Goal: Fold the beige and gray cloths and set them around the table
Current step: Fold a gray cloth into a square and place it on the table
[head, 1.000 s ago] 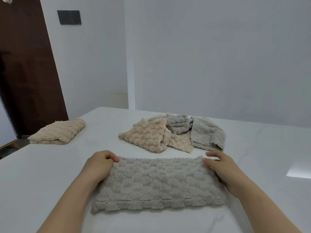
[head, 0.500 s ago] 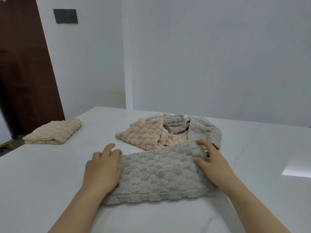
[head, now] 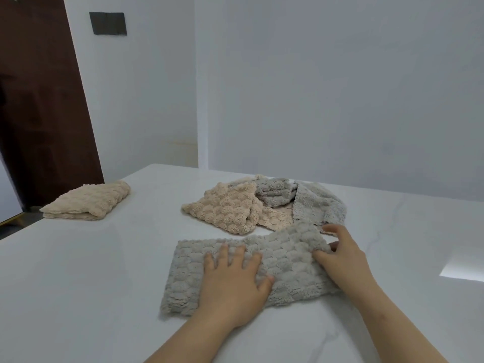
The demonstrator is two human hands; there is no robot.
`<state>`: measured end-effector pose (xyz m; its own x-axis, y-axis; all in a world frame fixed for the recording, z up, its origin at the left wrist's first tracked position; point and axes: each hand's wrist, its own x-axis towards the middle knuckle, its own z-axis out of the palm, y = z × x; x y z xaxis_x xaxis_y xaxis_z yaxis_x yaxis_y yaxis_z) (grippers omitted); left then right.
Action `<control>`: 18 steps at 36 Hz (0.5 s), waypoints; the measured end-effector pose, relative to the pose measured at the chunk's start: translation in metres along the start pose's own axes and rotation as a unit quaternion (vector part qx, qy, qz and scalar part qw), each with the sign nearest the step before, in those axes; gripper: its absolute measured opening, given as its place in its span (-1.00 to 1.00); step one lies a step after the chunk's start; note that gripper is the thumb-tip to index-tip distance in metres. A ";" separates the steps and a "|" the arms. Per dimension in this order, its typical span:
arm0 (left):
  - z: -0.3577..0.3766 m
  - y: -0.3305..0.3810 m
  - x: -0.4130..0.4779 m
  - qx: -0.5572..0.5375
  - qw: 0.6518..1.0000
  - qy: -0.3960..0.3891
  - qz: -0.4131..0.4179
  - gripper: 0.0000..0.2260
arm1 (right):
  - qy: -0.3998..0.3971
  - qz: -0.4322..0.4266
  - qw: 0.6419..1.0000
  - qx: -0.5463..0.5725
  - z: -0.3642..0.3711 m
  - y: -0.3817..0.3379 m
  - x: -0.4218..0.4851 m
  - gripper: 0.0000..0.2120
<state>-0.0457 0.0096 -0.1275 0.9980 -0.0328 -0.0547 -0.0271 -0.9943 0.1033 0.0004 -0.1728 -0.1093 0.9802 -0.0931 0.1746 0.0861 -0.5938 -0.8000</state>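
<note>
Fingers (head: 237, 255) of left hand (head: 233, 286) spread flat, palm down, pressing on gray cloth (head: 246, 273), gripping nothing. Right hand (head: 343, 260) at cloth's right end, thumb and fingers pinching a raised fold of the fabric. Gray cloth lying lengthwise near the front of white table (head: 104, 258), already doubled into a long band, right end lifted and bunched. Behind it, touching or nearly touching its far edge, a loose heap (head: 264, 205) of beige and gray cloths, unfolded. Well apart at the far left edge, folded beige cloth (head: 89, 201), set down neatly. Soft, thick, bubble-textured fabric; probably light and floppy, no stiffness, likely to sag and bunch wherever unsupported. Little risk of slipping from fingers thanks to plush pile, but likely to slide on the smooth tabletop unless pinned. Best held by pinching corners or an end edge through both layers, with a flat palm anchoring the middle at the fold line. Nothing fragile. More cloths left to fold.
</note>
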 end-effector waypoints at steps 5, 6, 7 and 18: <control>0.003 0.012 0.007 -0.011 1.000 0.019 -0.020 -0.48 | -0.019 0.062 0.995 -0.073 -0.002 0.005 -0.003 -0.55; 0.003 0.012 0.008 -0.011 0.999 0.020 -0.023 -0.48 | -0.029 0.078 0.993 -0.087 -0.004 0.005 -0.003 -0.56; 0.004 0.012 0.008 -0.012 0.999 0.021 -0.024 -0.48 | -0.040 0.092 0.990 -0.097 -0.006 0.004 -0.004 -0.59; -0.018 -0.035 -0.006 -0.186 0.966 0.164 0.069 -0.58 | 0.056 0.084 0.967 0.232 0.008 0.004 -0.012 -0.70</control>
<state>-0.0494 0.0459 -0.1128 0.9524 -0.0680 0.2970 -0.1996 -0.8759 0.4394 -0.0093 -0.1681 -0.1194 0.9643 -0.2582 0.0597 0.0232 -0.1422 -0.9896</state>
